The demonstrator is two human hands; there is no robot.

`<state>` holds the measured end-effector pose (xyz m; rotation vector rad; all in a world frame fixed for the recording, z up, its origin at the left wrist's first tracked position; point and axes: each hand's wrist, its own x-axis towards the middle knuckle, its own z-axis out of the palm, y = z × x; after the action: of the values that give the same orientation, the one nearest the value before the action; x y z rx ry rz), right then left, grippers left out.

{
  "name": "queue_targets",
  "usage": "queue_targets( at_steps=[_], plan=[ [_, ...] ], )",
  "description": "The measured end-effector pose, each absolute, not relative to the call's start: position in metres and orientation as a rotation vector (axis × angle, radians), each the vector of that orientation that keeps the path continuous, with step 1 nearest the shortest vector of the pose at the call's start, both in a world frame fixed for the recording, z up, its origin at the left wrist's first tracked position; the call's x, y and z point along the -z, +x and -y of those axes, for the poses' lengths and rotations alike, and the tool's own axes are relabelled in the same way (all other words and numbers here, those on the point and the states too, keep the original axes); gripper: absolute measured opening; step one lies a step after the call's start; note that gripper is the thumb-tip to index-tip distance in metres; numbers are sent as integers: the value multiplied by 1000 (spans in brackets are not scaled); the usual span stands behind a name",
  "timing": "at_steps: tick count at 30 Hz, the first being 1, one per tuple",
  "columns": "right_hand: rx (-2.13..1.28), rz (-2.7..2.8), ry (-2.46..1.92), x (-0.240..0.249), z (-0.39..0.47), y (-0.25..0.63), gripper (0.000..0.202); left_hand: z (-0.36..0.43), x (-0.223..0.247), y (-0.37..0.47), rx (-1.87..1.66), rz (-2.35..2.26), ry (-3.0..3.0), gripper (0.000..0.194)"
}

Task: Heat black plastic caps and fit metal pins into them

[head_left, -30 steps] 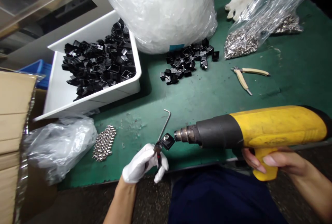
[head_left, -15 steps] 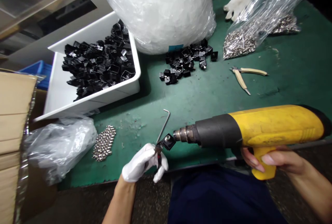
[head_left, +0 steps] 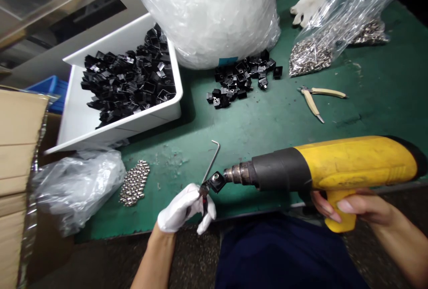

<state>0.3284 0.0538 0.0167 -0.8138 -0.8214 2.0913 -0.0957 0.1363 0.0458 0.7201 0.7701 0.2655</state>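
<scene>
My left hand (head_left: 187, 208), in a white glove, is closed around small pliers (head_left: 203, 193) with a dark head and a bit of red on the handle. The pliers' jaws are at a black square plastic cap (head_left: 217, 182) with a metal insert in its middle. My bare right hand (head_left: 354, 208) grips the handle of a yellow and black heat gun (head_left: 351, 162). Its metal nozzle points left, right beside the cap; whether they touch I cannot tell. Just behind the pliers, an L-shaped hex key (head_left: 211, 160) lies on the green table.
A white bin (head_left: 117, 135) holds many black caps, with a loose pile of caps (head_left: 239, 79) to its right. Metal inserts (head_left: 134, 183) lie near a crumpled plastic bag (head_left: 80, 186). Cream-handled pliers (head_left: 312, 101), a bag of metal pieces (head_left: 310, 57) and a big white bag (head_left: 214, 12) stand farther back.
</scene>
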Motion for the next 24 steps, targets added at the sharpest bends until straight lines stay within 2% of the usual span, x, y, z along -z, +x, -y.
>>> queue_targets(
  at_steps=[24],
  plan=[
    [-2091,886,-840,-20,-57,328,38,-141,-53,-91,-190,-758,779,73]
  ],
)
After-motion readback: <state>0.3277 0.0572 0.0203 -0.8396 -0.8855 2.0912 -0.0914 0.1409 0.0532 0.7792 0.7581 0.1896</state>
